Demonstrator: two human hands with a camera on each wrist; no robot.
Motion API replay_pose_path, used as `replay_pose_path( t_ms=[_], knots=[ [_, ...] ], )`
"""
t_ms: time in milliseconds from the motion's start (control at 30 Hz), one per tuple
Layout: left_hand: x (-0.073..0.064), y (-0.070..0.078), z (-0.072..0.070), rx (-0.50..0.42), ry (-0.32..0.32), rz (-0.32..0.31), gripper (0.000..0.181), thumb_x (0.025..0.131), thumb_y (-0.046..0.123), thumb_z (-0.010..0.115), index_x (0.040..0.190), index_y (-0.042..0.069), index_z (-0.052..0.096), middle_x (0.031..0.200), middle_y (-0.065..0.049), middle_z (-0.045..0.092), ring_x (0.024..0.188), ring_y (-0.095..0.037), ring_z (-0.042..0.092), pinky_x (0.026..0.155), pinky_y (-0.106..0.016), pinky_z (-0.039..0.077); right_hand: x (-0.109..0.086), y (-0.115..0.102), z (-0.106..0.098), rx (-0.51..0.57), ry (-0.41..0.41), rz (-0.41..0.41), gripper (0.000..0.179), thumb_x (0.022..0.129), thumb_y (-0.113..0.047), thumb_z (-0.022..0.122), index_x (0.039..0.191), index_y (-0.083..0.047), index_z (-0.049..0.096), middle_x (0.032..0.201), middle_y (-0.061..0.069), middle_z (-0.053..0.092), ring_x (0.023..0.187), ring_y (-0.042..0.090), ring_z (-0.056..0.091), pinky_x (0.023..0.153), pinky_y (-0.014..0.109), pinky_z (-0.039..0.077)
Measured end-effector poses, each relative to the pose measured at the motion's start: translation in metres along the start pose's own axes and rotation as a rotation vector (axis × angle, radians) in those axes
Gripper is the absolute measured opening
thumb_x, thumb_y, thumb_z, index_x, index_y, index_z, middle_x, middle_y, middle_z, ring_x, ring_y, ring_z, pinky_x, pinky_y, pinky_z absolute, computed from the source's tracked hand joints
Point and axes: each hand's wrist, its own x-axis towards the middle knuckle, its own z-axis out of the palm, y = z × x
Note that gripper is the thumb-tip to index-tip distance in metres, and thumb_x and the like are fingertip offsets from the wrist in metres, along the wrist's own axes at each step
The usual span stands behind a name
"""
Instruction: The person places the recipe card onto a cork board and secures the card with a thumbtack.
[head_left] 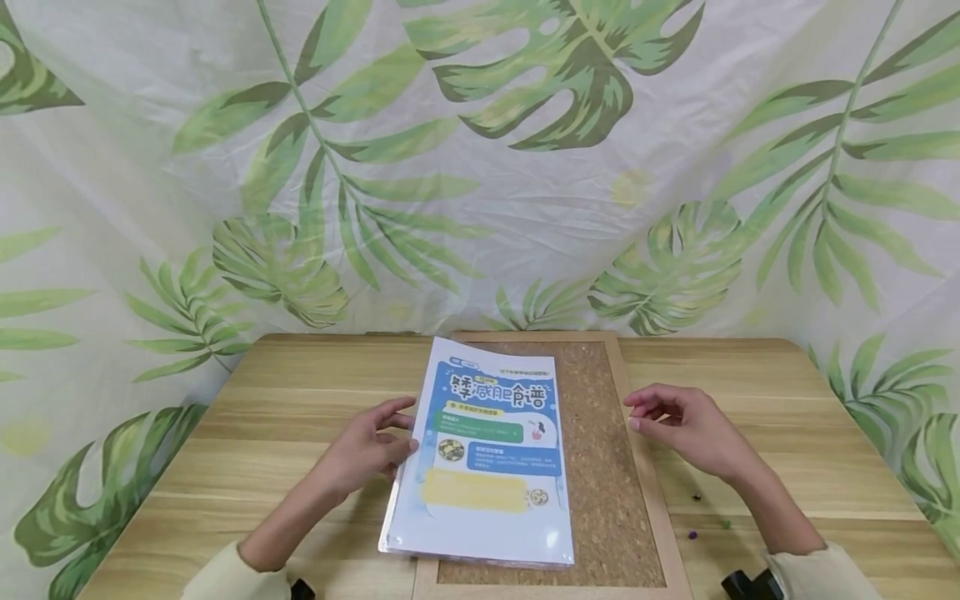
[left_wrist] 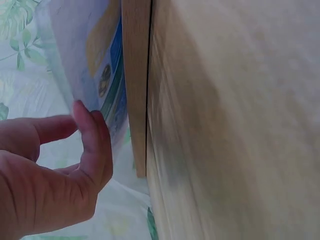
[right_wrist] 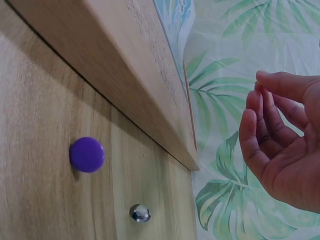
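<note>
Your printed sheet (head_left: 487,525) sits over the left part of the framed corkboard (head_left: 611,517), its long axis running away from you and its printing upright from where you sit. The end with the large title points to the far side, the blank white end toward you, and the whole sheet is turned slightly clockwise. Its left side overhangs the board's wooden frame (head_left: 675,575), which borders a cork panel left uncovered in a strip along the right and another along the near end. Glossy reflections show near the sheet's bottom, and a clear margin runs along its left edge. Your left hand (head_left: 365,450) is at that left edge, fingers bent and thumb apart from the forefinger in the head view; whether they pinch the sheet or only touch it, you cannot tell. Your right hand (head_left: 697,429) is just beside the frame's right rail, thumb tip and fingertips drawn close together; whether something tiny is between them cannot be told. Below that hand, on the wood-grain table (head_left: 300,392), lie a purple round-headed piece (right_wrist: 87,155) near the frame, a shiny metallic piece (right_wrist: 140,213) farther along, and a small green piece (head_left: 726,524).
</note>
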Motion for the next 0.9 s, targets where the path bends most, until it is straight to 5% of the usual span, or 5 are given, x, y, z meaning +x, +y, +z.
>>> replay_pose_path(
  t_ms=[400, 900],
  knots=[
    [0.010, 0.010, 0.027, 0.078, -0.053, 0.018, 0.071, 0.095, -0.003, 0.075, 0.158, -0.007, 0.043, 0.111, -0.016, 0.060, 0.080, -0.017, 0.069, 0.061, -0.031, 0.063, 0.007, -0.002, 0.005, -0.014, -0.006, -0.005, 0.024, 0.100, -0.010, 0.074, 0.121, 0.002, 0.074, 0.101, 0.007, 0.075, 0.091, 0.009, 0.068, 0.075, 0.025, 0.060],
    [0.017, 0.022, 0.059, 0.198, -0.089, 0.062, 0.080, 0.091, -0.005, 0.079, 0.161, -0.007, 0.039, 0.098, -0.012, 0.065, 0.064, -0.017, 0.068, 0.058, -0.033, 0.063, 0.021, -0.008, 0.015, -0.050, -0.030, -0.014, 0.022, 0.100, -0.011, 0.075, 0.120, 0.000, 0.076, 0.100, 0.004, 0.074, 0.091, 0.016, 0.067, 0.076, 0.025, 0.059]
  ],
)
